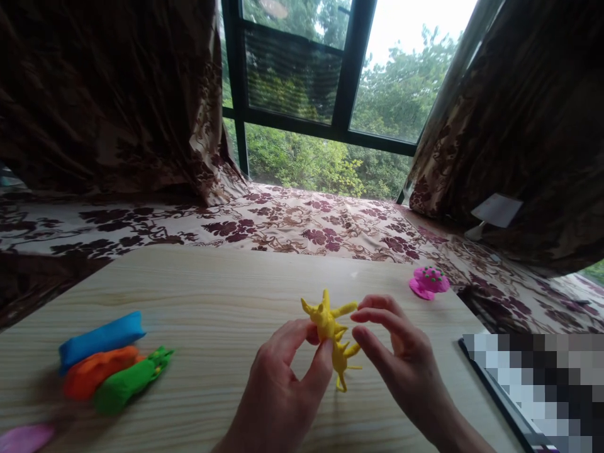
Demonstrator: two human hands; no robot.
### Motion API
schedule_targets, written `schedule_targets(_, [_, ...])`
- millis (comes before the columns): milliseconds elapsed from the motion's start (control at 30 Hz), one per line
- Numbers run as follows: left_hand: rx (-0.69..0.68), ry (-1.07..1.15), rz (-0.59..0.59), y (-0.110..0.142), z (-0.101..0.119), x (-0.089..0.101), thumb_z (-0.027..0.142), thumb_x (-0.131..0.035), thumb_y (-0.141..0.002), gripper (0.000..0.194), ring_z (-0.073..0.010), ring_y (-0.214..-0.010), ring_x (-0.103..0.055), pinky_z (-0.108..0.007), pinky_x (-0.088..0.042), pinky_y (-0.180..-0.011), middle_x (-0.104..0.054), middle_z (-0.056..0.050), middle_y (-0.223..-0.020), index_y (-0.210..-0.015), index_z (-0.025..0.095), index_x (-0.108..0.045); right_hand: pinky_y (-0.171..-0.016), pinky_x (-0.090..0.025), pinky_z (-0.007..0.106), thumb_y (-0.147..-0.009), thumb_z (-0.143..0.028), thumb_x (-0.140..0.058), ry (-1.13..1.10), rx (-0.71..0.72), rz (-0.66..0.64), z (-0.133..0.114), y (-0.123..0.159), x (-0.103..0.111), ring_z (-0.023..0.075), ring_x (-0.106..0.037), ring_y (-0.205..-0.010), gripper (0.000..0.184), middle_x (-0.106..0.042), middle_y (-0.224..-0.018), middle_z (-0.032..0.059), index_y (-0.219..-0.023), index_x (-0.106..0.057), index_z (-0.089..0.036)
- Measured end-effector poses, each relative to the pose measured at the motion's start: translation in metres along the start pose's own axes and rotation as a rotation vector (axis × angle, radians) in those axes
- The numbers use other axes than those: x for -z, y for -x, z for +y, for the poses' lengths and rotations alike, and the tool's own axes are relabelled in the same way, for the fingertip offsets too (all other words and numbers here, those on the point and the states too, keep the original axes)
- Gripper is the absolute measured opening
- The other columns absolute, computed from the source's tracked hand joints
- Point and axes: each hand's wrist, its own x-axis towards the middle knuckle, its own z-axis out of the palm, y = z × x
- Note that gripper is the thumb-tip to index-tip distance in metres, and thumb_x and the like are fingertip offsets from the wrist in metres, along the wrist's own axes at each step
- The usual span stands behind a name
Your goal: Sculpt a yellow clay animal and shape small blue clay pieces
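Observation:
A yellow modelling-clay figure (325, 322), with pointed ears, thin limbs and small spikes, is held up over the table. My left hand (285, 371) pinches its body between thumb and fingers. To its right, my right hand (401, 352) has its thumb and fingers apart. The fingertips of that hand are at the end of the figure's upper limb; whether they touch it I cannot tell. Part of the body is hidden behind my left thumb.
On the wooden table (207, 296) lie blue (101, 340), orange (99, 371) and green (127, 384) clay lumps at left. A pink clay piece with green dots (428, 283) sits far right. A dark-edged, pixelated object (533, 390) lies at right; a pink piece (27, 436) lies lower left.

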Motion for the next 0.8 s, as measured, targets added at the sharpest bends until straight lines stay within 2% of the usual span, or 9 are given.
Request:
schedule_targets(233, [0.036,0.084,-0.042,0.0025,0.0053,-0.0066,0.024,-0.067,-0.067,0.012,-0.0221,-0.072,-0.061,-0.027,-0.043,-0.071,-0.068,-0.001,-0.070,-0.078,0.027,-0.073,-0.073,-0.050,0.027,-0.081,-0.025,-0.062,-0.128,-0.101,-0.052,-0.0024,0.0031,-0.0034,0.0189,-0.057,-0.092,0.006,-0.055,-0.098,0.0053,-0.079,-0.066,-0.020])
schedule_targets(433, [-0.008,0.056,-0.072,0.0036,0.0041,-0.0061,0.027,-0.066,-0.070,0.016,-0.0210,-0.073,-0.063,-0.025,-0.044,-0.071,-0.070,0.001,-0.074,-0.084,0.028,-0.074,-0.072,-0.050,0.026,-0.081,-0.026,-0.062,-0.271,-0.163,-0.076,-0.0021,0.0029,-0.0041,0.0178,-0.057,-0.089,0.008,-0.055,-0.097,0.0038,-0.077,-0.068,-0.021])
schedule_targets(633, [0.183,0.196,-0.170,-0.0008,0.0070,-0.0007,0.033,-0.056,-0.079,0.022,-0.0208,-0.080,-0.063,-0.026,-0.045,-0.076,-0.072,-0.001,-0.086,-0.093,0.025,-0.072,-0.082,-0.046,0.028,-0.083,-0.030,-0.059,-0.184,-0.179,-0.082,-0.0022,-0.0003,0.0023,0.0186,-0.056,-0.097,0.011,-0.056,-0.105,0.0034,-0.088,-0.068,-0.024])
schedule_targets(800, [0.196,0.287,-0.212,-0.0041,0.0064,0.0004,0.034,-0.054,-0.081,0.026,-0.0218,-0.087,-0.062,-0.027,-0.045,-0.081,-0.072,-0.003,-0.091,-0.095,0.023,-0.071,-0.077,-0.049,0.028,-0.083,-0.028,-0.059,-0.181,-0.188,-0.175,-0.0047,-0.0014,0.0016,0.0185,-0.057,-0.093,0.011,-0.057,-0.096,0.0037,-0.081,-0.066,-0.020])
